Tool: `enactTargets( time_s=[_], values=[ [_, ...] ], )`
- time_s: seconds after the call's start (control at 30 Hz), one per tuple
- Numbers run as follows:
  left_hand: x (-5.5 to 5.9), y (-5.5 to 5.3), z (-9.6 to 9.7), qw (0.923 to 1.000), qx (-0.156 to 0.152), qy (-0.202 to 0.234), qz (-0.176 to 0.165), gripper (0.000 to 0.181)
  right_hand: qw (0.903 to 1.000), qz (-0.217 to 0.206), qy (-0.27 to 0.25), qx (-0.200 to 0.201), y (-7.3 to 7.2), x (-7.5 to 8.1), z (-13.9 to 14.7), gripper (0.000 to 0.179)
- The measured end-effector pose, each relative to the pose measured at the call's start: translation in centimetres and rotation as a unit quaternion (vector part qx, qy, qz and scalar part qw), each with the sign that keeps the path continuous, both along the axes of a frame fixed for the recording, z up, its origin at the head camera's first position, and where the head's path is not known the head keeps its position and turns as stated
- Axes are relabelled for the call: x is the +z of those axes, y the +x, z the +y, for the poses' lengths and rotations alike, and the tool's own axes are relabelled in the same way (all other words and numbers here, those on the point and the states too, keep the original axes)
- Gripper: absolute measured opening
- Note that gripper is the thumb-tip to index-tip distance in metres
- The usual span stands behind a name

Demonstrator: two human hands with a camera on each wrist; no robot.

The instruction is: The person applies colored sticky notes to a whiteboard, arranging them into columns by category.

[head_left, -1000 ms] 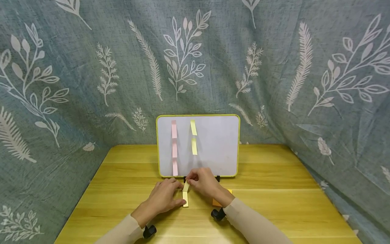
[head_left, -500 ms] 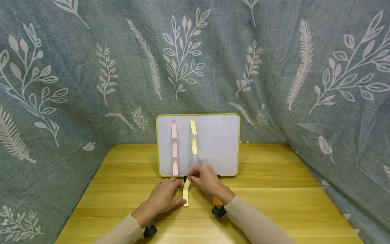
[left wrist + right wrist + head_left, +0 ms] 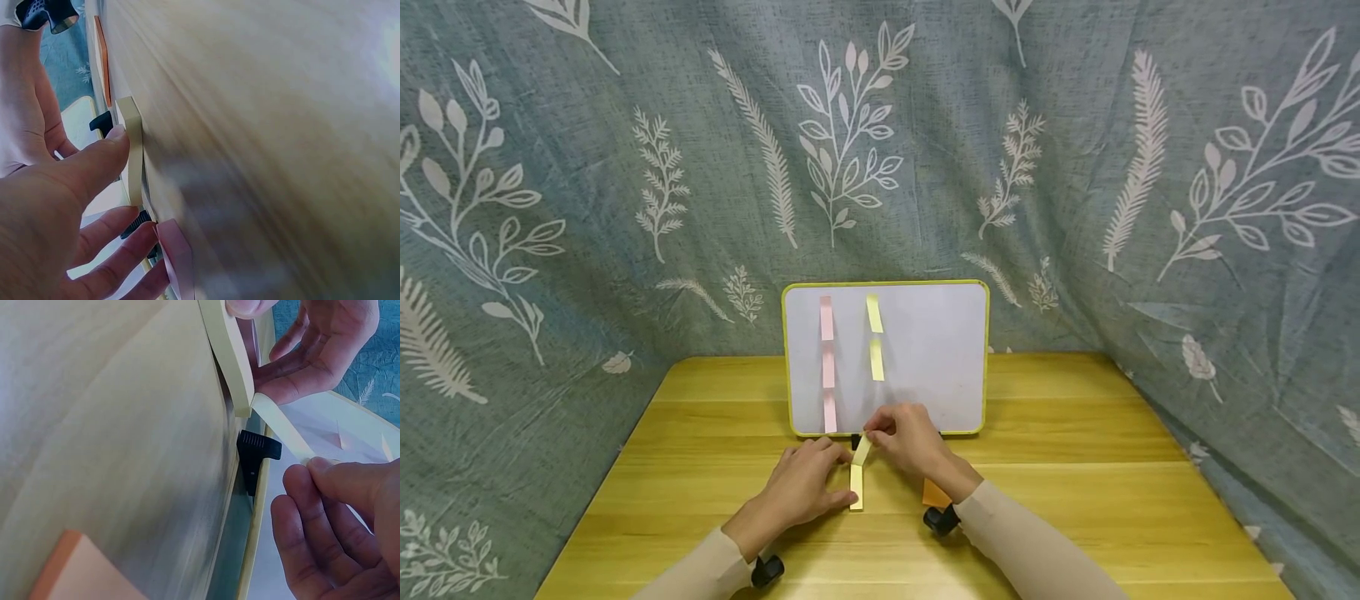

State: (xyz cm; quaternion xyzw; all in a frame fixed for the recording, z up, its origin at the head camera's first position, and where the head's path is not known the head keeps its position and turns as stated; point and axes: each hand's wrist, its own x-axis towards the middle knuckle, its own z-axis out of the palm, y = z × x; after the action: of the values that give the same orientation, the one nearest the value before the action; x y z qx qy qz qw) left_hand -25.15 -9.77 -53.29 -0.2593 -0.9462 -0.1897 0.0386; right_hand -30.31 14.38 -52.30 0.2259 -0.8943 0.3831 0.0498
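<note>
Closely now, we watch the right hand point(image 3: 908, 439) pinch the tip of a thin, gently bowed yellow sheet point(image 3: 862, 452) rising from the slim, oblong yellow pad point(image 3: 857, 483) on the wood-grained table point(image 3: 700, 500), while the left hand point(image 3: 803, 482), thumb and fingers apart, presses that pad. We get the orange pad point(image 3: 934, 494) half hidden by the right arm point(image 3: 957, 475), and the left-wrist view crops some pink paper point(image 3: 177, 255) at its bottom edge.

The left hand point(image 3: 69, 203) partly hides the yellow pad point(image 3: 135, 159).
</note>
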Motion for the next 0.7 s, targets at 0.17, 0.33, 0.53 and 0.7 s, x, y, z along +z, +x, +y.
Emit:
enactTargets(
  time_s=[0.17, 0.33, 0.53, 0.7],
  values=[
    [0.0, 0.0, 0.0, 1.0000, 0.000, -0.001, -0.003, 0.052, 0.9999, 0.006, -0.008, -0.003, 0.0, 0.1, 0.1, 0.008],
    [0.0, 0.0, 0.0, 1.0000, -0.002, 0.000, -0.007, 0.052, 0.9997, 0.014, -0.016, -0.011, 0.0, 0.1, 0.4, 0.010],
    [0.1, 0.0, 0.0, 0.9999, -0.003, -0.003, -0.017, 0.050, 0.9988, 0.010, -0.040, -0.026, 0.2, 0.7, 0.8, 0.004],
    [0.2, 0.0, 0.0, 0.9998, -0.003, -0.006, -0.017, 0.051, 0.9967, 0.006, -0.073, -0.036, 0.6, 1.2, 1.3, 0.003]
  ],
)
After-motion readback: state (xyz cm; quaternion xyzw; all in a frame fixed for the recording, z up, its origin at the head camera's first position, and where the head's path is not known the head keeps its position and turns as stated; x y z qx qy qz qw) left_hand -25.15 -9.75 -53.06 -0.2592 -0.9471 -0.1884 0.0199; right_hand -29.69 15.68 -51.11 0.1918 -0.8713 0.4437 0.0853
